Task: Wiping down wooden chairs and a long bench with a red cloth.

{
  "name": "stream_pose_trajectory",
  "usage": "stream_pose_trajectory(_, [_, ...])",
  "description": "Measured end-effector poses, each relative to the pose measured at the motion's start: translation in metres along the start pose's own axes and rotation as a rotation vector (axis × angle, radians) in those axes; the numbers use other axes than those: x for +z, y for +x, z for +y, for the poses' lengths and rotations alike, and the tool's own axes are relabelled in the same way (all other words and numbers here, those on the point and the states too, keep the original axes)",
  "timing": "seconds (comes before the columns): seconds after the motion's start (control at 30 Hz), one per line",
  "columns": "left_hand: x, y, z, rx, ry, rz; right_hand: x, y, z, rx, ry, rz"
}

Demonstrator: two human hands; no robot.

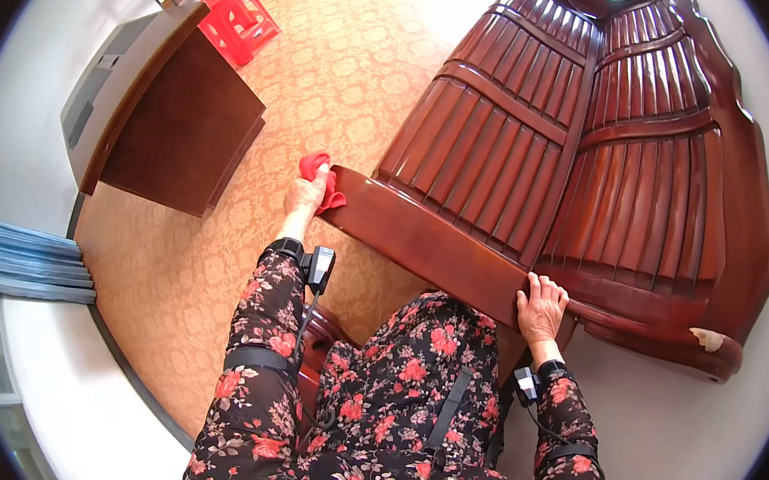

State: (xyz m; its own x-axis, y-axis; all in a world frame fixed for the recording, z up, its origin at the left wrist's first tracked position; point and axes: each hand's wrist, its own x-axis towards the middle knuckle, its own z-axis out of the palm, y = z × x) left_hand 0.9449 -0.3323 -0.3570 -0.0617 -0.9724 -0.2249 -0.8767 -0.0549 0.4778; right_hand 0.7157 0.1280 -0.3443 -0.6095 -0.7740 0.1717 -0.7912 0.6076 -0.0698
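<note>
A dark red lacquered wooden bench with a slatted seat and slatted back spans the upper right. My left hand holds a bunched red cloth against the far left end of the bench's flat armrest. The thumb lies on the cloth, and the fingers beneath are partly hidden. At the armrest's other end, beside the backrest, my right hand rests with its fingers on the wood and nothing visible in it.
A dark wooden cabinet stands at the left, with a red plastic stool behind it. A blue curtain hangs at the left wall. Part of another red wooden piece shows beside my lap. A pale chipped patch marks the backrest's lower end.
</note>
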Motion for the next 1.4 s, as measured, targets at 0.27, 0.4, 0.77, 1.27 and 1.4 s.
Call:
stream_pose_trajectory(0.27, [0.002,-0.095,-0.003,0.428,-0.301,0.112,0.002,-0.003,0.013,0.015,-0.024,0.049])
stream_pose_trajectory(0.4, [0.01,-0.149,-0.007,0.363,-0.435,0.033,0.004,0.001,0.004,-0.007,-0.01,0.062])
stream_pose_trajectory(0.77, [-0.025,-0.247,0.073,0.88,0.226,-0.383,0.006,-0.005,0.014,0.022,-0.044,0.034])
stream_pose_trajectory(1.27, [-0.002,-0.017,0.043,0.278,-0.049,-0.146,-0.002,-0.003,0.009,0.053,-0.045,-0.009])
stream_pose_trajectory(1.4, [0.001,0.041,-0.021,0.031,-0.152,-0.093,0.001,0.002,-0.004,0.011,0.013,0.009])
